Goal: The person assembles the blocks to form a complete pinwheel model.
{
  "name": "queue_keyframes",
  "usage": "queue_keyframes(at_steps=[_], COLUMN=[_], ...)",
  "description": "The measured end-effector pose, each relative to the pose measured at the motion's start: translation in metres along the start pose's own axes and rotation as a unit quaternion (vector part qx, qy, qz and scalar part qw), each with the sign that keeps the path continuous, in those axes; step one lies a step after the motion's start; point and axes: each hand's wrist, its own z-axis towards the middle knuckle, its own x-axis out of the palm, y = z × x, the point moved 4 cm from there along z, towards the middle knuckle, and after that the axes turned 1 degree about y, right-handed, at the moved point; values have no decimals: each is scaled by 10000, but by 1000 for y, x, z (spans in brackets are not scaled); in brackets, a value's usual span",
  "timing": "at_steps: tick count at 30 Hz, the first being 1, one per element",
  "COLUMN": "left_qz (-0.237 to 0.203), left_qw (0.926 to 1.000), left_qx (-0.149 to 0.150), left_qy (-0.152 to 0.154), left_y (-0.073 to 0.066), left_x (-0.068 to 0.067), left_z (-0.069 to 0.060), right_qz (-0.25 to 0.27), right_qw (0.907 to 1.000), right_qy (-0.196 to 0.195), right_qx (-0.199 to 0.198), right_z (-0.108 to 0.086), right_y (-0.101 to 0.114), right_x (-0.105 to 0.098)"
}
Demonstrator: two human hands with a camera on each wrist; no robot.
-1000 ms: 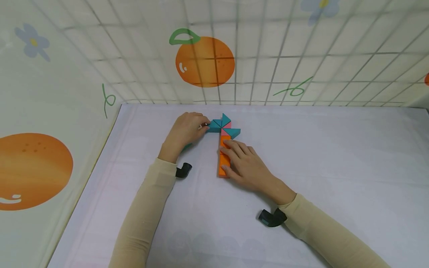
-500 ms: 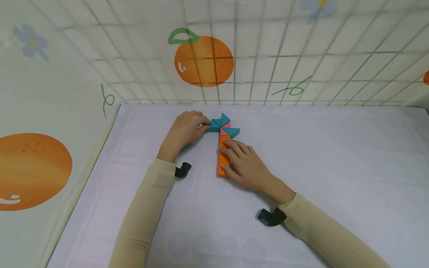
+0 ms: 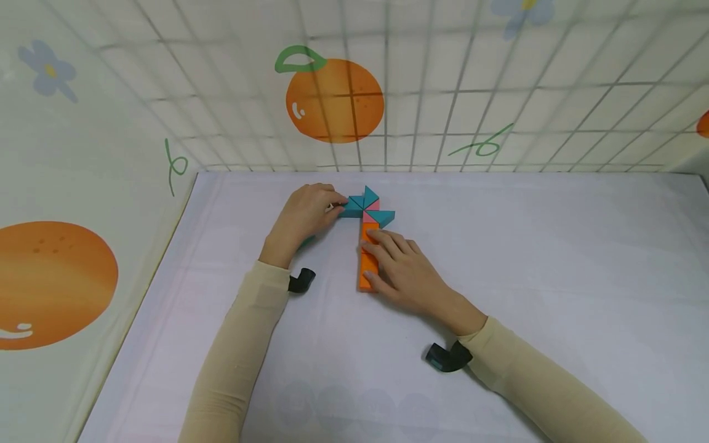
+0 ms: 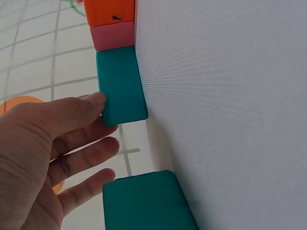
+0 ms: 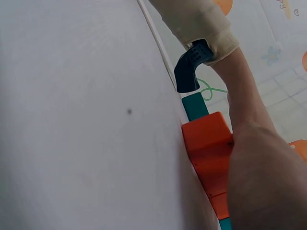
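Note:
In the head view, teal triangular blocks [image 3: 371,197] and pink triangular blocks [image 3: 368,216] meet in a pinwheel shape on the table. Below it runs an upright column of orange blocks [image 3: 370,264]. My left hand [image 3: 307,212] pinches the teal block [image 4: 122,86] at the pinwheel's left end between thumb and index finger; its other fingers are spread apart. Across the orange column lie the relaxed fingers of my right hand [image 3: 412,277], the thumb near its lower end. In the right wrist view, the wrist hides these fingertips.
Another teal block [image 4: 148,203] stands apart, mostly covered by my left wrist in the head view. Behind the white table [image 3: 526,258] rises a gridded curtain [image 3: 432,111] with printed oranges. Black wrist mounts [image 3: 448,357] stick out from both sleeves.

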Motion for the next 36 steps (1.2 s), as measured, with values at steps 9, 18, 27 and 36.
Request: queue_keyframes(at_steps=[9,18,27,36], left_qz=[-154,-324,-354,-332], left_qw=[9999,9994,9993,9994], left_qx=[-18,-74,-47,-84], left_qy=[27,61,96,64], left_y=[4,5,6,6], left_x=[3,3,5,4], left_z=[-1,-2,0,-1], right_qz=[0,15,35,51], right_qw=[10000,10000,9999,9999], right_qy=[-17,18,53,87], right_qx=[-14,52,150,140], right_z=[0,1,0,0], right_y=[0,1,0,0], right_x=[0,-1,0,0])
